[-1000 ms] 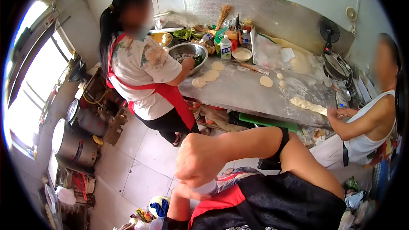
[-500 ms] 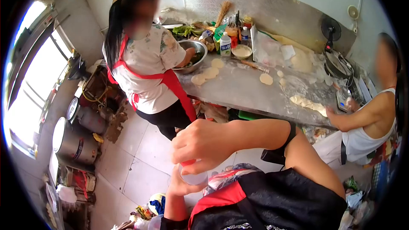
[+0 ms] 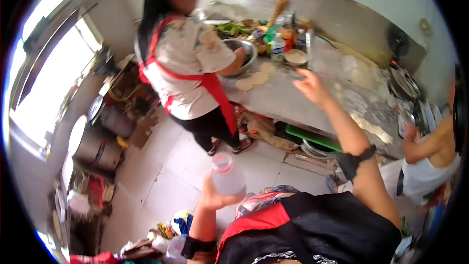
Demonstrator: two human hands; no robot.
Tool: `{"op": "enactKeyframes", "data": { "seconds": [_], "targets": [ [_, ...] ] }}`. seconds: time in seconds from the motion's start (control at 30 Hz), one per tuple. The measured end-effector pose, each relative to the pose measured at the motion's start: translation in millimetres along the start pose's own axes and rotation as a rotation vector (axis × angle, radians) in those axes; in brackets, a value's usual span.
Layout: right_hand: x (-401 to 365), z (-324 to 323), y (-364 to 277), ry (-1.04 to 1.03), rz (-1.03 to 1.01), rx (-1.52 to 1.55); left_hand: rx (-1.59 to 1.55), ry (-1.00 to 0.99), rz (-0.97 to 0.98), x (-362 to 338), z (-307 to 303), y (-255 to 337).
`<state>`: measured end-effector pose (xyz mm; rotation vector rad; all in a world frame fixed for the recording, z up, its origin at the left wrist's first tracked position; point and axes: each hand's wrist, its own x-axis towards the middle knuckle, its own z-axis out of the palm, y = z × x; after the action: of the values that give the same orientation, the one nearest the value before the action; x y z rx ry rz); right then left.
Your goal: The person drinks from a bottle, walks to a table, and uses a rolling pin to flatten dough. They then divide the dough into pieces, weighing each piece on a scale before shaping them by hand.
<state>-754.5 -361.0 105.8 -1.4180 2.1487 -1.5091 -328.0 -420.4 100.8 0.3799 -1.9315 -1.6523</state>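
Observation:
My left hand [image 3: 215,196] is wrapped round a clear plastic bottle [image 3: 227,177] with a red neck ring, held upright over the floor; its mouth looks uncapped. My right hand [image 3: 310,87] is stretched out over the metal worktable [image 3: 283,105], blurred, its fingers at least partly apart; whether it holds something small is hard to tell. Close to its fingertips is a small bowl of pale contents [image 3: 296,58], with a white-labelled bottle [image 3: 277,48] beside that bowl. Flat dough rounds [image 3: 251,81] lie left of my right hand, and a long dough piece [image 3: 371,128] lies to its right.
A person in a red apron [image 3: 185,63] stands at the table's left with a hand in a metal bowl [image 3: 248,53]. Another person's hand [image 3: 412,132] is near the dough at the right. Metal drums [image 3: 95,142] stand by the window; a black fan [image 3: 397,41] is at the back.
My right hand has left the bottle top and moved up and right over the table. The bottle's red neck is now exposed. The view has shifted, and the aproned person appears further right.

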Motion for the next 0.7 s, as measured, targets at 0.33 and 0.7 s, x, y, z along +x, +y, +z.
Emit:
{"op": "enactKeyframes", "data": {
  "seconds": [0.33, 0.7],
  "targets": [
    [-157, 47, 63, -0.348, 0.647, 0.361, 0.304, 0.164, 0.360, 29, -7, 60],
    [-164, 36, 51, -0.305, 0.695, 0.358, 0.431, -0.179, 0.789, 34, -3, 141]
  ]
}}
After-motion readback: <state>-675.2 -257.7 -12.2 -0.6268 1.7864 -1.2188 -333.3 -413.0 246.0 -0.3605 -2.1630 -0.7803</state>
